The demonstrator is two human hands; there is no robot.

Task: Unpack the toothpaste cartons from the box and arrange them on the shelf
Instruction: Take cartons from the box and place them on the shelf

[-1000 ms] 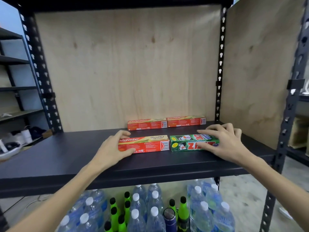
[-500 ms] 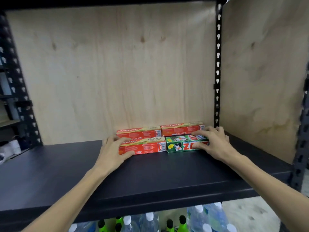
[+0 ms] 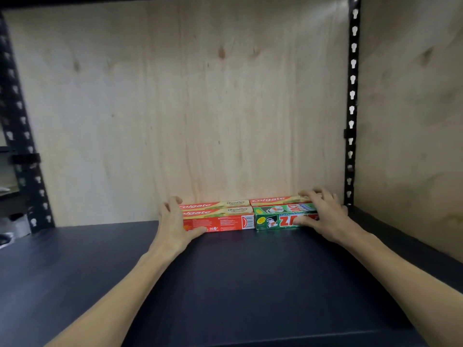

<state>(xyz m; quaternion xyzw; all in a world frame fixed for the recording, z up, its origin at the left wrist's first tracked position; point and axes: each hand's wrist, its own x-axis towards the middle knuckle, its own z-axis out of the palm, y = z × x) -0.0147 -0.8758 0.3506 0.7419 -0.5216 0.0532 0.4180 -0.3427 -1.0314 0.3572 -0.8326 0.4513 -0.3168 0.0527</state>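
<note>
Four cartons are sitting at the shelf's (image 3: 250, 284) back against the plywood (image 3: 188, 108), leaving the front bare. The left hand (image 3: 175, 221) is lying spread on the front Colgate carton (image 3: 223, 219); the right hand (image 3: 323, 214) is lying spread on the green carton (image 3: 278, 217), lettering partly covered

Soft, even light falls on the pale plywood back panel (image 3: 188, 108), brightest near its middle. The dark shelf (image 3: 250, 284) reads dim, without glare. Wide-angle distortion bends the black uprights (image 3: 352, 101) at the edges, and the whole picture looks slightly soft, the left margin most blurred.
</note>
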